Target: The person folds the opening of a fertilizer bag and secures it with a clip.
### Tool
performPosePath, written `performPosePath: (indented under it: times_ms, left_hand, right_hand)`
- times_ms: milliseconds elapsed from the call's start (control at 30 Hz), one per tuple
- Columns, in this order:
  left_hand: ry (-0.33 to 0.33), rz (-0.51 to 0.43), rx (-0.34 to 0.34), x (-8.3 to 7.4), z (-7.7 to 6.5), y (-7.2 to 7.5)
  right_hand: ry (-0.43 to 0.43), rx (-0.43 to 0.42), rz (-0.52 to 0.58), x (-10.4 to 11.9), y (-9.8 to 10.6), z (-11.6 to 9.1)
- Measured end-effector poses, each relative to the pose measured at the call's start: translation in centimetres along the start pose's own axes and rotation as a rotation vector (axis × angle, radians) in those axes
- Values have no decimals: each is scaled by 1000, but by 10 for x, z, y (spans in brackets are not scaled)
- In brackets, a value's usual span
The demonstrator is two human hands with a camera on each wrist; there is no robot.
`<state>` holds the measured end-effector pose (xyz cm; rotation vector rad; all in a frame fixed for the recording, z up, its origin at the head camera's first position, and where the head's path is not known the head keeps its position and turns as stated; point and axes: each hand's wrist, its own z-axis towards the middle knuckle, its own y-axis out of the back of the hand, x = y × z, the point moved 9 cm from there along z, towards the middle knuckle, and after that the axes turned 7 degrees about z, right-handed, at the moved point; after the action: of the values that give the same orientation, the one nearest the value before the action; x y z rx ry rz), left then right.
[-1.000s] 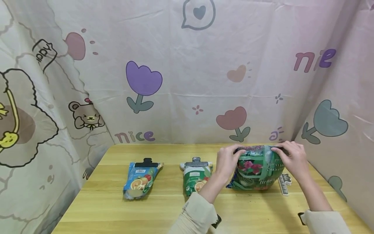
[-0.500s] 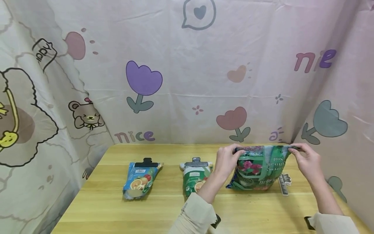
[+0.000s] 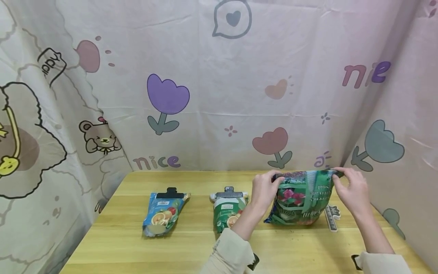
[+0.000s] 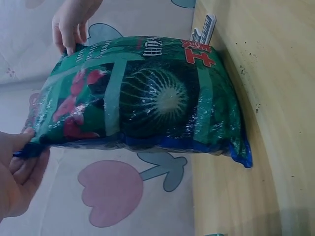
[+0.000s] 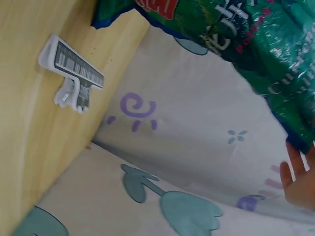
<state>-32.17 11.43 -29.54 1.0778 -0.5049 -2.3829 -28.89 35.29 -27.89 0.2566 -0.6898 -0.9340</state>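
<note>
A plump green bag of potting soil (image 3: pixel 302 201), printed with flowers and a round cactus, stands on the table at the right in the head view. My left hand (image 3: pixel 263 192) pinches its top left corner between thumb and fingers. At the opposite top corner, my right hand (image 3: pixel 352 192) pinches the plastic. In the left wrist view the bag's front (image 4: pixel 157 98) is full and shiny, with a blue side seam. Just right of the bag lies a white bag clip (image 5: pixel 74 69) with a dark patterned strip, touched by neither hand.
A blue pouch (image 3: pixel 162 217) with a black clip (image 3: pixel 170 195) lies at the left. Nearer the middle is a green pouch (image 3: pixel 224 211) under a grey patterned clip (image 3: pixel 229 194). Dark specks (image 4: pixel 257 105) dot the wood table. A printed cloth (image 3: pixel 212 91) hangs behind.
My right hand has moved outward along the bag's top edge to the right corner, then slightly back left. The top edge is now spread wider. My left hand has stayed at its corner.
</note>
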Motion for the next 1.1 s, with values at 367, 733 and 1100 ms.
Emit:
performPosePath:
  times_ms: [367,733,1100]
  left_hand:
    - [-74,340,97,-24,3,-1]
    - [-210,571,20,-43,1,1]
    - [-303,530,-9,-55,2,-8]
  right_hand:
    - [299,199,-51,54,-25,0]
    - [386,172,8,79,-37,-4]
    - [402,158,88,91,-41,-8]
